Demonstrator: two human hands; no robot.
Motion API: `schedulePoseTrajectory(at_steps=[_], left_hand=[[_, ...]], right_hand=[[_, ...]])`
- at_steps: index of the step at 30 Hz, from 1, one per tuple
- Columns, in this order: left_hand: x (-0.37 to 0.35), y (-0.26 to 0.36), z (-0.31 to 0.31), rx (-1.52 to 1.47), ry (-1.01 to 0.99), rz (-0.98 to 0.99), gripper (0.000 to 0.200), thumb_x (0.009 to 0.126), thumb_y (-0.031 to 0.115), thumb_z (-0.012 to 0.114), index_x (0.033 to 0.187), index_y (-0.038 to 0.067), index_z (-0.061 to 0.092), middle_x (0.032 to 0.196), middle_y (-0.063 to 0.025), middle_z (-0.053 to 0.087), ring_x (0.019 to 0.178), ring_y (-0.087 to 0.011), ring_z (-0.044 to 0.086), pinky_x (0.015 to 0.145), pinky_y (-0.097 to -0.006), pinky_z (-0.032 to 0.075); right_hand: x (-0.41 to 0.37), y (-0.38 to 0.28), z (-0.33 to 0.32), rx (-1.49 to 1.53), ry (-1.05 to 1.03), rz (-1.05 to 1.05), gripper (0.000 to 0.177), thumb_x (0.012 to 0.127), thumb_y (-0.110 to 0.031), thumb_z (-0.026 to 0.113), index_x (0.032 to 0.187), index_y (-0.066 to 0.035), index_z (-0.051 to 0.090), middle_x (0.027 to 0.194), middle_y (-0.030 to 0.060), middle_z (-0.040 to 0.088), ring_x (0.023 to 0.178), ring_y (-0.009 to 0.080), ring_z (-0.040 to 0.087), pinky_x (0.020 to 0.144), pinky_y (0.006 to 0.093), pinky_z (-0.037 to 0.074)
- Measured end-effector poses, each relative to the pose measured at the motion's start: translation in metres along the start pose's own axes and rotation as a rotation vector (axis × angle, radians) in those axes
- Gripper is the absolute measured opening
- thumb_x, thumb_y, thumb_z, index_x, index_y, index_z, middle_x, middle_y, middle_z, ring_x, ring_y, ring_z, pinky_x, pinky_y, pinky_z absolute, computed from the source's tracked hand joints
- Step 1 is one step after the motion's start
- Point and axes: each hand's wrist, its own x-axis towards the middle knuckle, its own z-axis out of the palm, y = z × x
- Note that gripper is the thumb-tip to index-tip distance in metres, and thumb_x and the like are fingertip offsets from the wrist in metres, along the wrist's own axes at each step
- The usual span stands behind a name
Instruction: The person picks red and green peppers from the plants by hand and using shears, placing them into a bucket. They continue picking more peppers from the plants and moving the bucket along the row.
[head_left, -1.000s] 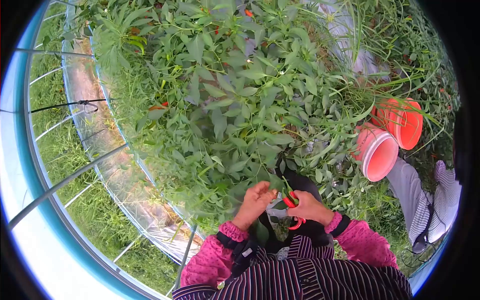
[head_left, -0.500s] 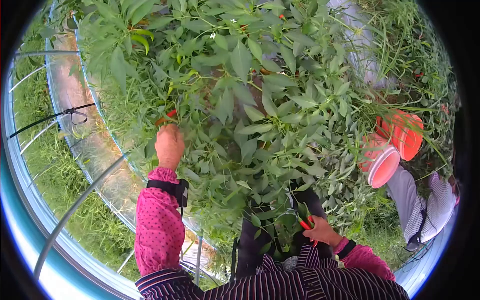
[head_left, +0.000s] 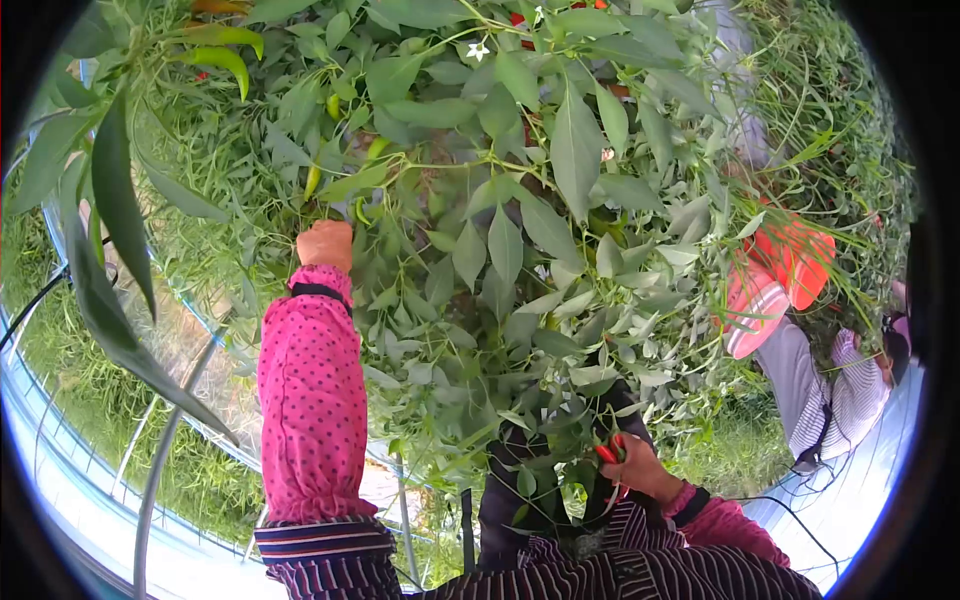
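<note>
My left hand, in a pink dotted sleeve, reaches into the leaves of a chili pepper plant. Its back and bent knuckles show, but foliage hides the fingertips and anything in them. Just above it hang small yellow-green chili peppers. Low in the view, close to my body, my right hand is closed around several red chili peppers, whose tips poke out beside the thumb. Leafy stems brush against that hand.
Large leaves hang close at the left, below long green chilies. A curved metal hoop stands at the left edge. Another person's grey-clad leg is at the right, beside bright orange-pink items.
My view has shifted closer to the plant. My left arm has stretched further forward, and the red chili near that hand no longer shows. The right hand still grips its red chilies.
</note>
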Motion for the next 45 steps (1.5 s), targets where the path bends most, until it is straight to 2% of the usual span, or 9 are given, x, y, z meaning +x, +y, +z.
schedulePoseTrajectory(at_steps=[9, 13, 18, 24, 32, 36, 40, 43, 45], left_hand=[[0.006, -0.019, 0.015, 0.107, -0.247, -0.005, 0.03, 0.091, 0.016, 0.048, 0.119, 0.01, 0.058, 0.12, -0.0087, 0.061, 0.105, -0.0257, 0.062, 0.083, -0.0386, 0.052], [0.001, -0.022, 0.044, 0.133, -0.042, -0.023, 0.032, 0.092, 0.02, 0.051, 0.121, 0.006, 0.055, 0.117, -0.0075, 0.061, 0.107, -0.0231, 0.061, 0.082, -0.0393, 0.051], [-0.006, -0.011, 0.02, 0.173, -0.235, -0.06, 0.038, 0.085, 0.035, 0.066, 0.115, 0.013, 0.064, 0.118, -0.0017, 0.061, 0.107, -0.0191, 0.06, 0.082, -0.0353, 0.046], [-0.017, -0.006, 0.027, 0.098, -0.069, -0.067, 0.032, 0.088, 0.03, 0.058, 0.112, 0.009, 0.062, 0.104, -0.0081, 0.066, 0.102, -0.0222, 0.063, 0.075, -0.0375, 0.051], [-0.066, -0.03, -0.005, 0.083, 0.048, -0.099, 0.021, 0.089, 0.015, 0.054, 0.107, 0.005, 0.048, 0.105, -0.0143, 0.059, 0.087, -0.0289, 0.066, 0.066, -0.0422, 0.054], [-0.089, -0.039, -0.026, -0.169, 0.232, -0.095, 0.024, 0.084, 0.013, 0.06, 0.101, 0.004, 0.045, 0.096, -0.0177, 0.059, 0.083, -0.0392, 0.063, 0.069, -0.0428, 0.052], [-0.081, -0.053, 0.01, -0.834, 0.507, 0.257, 0.018, 0.082, 0.015, 0.063, 0.088, 0.003, 0.051, 0.074, -0.0102, 0.055, 0.059, -0.024, 0.055, 0.052, -0.0375, 0.045], [-0.115, -0.034, -0.026, -1.765, 0.213, -0.221, 0.023, 0.082, 0.023, 0.065, 0.086, 0.005, 0.052, 0.071, -0.005, 0.051, 0.049, -0.0172, 0.047, 0.044, -0.0348, 0.039], [-0.121, -0.049, -0.026, -1.919, 0.052, -0.156, 0.022, 0.085, 0.03, 0.062, 0.087, 0.01, 0.054, 0.067, -0.0004, 0.05, 0.045, -0.0132, 0.04, 0.04, -0.0286, 0.034]], right_hand=[[-0.007, -0.041, -0.008, 0.114, -0.015, 0.158, 0.037, 0.07, -0.016, 0.072, 0.095, 0.0, 0.05, 0.07, 0.0107, 0.06, 0.056, 0.016, 0.063, 0.051, 0.0325, 0.051], [-0.007, -0.055, -0.01, 0.138, 0.033, 0.134, 0.032, 0.072, -0.013, 0.072, 0.09, -0.001, 0.049, 0.067, 0.0057, 0.056, 0.054, 0.014, 0.06, 0.049, 0.0311, 0.051], [-0.006, -0.055, -0.012, 0.141, 0.049, 0.102, 0.031, 0.073, -0.013, 0.072, 0.088, -0.001, 0.047, 0.067, 0.0047, 0.055, 0.053, 0.0132, 0.059, 0.048, 0.0298, 0.05], [-0.006, -0.06, -0.017, 0.179, 0.082, 0.127, 0.032, 0.073, -0.014, 0.072, 0.091, -0.001, 0.047, 0.068, 0.0047, 0.056, 0.054, 0.0127, 0.059, 0.048, 0.0296, 0.05], [-0.015, -0.057, -0.025, 0.178, 0.15, 0.047, 0.038, 0.069, -0.025, 0.07, 0.09, 0.0, 0.05, 0.074, 0.0183, 0.06, 0.069, 0.0296, 0.063, 0.067, 0.0384, 0.049], [-0.017, -0.051, -0.029, 0.159, 0.163, -0.02, 0.042, 0.07, -0.026, 0.069, 0.093, 0.003, 0.05, 0.075, 0.02, 0.061, 0.072, 0.0334, 0.064, 0.069, 0.0401, 0.05], [-0.01, -0.027, -0.038, 0.195, 0.157, -0.064, 0.042, 0.07, -0.026, 0.069, 0.093, 0.003, 0.05, 0.075, 0.0215, 0.06, 0.072, 0.0355, 0.062, 0.069, 0.0414, 0.049], [-0.008, -0.024, -0.042, 0.234, 0.153, -0.087, 0.042, 0.07, -0.027, 0.069, 0.093, 0.004, 0.049, 0.074, 0.022, 0.06, 0.071, 0.036, 0.062, 0.068, 0.0418, 0.048], [-0.011, -0.021, -0.056, 0.243, 0.167, -0.113, 0.043, 0.07, -0.027, 0.069, 0.092, 0.004, 0.049, 0.073, 0.0219, 0.059, 0.07, 0.0352, 0.062, 0.066, 0.0413, 0.048]])
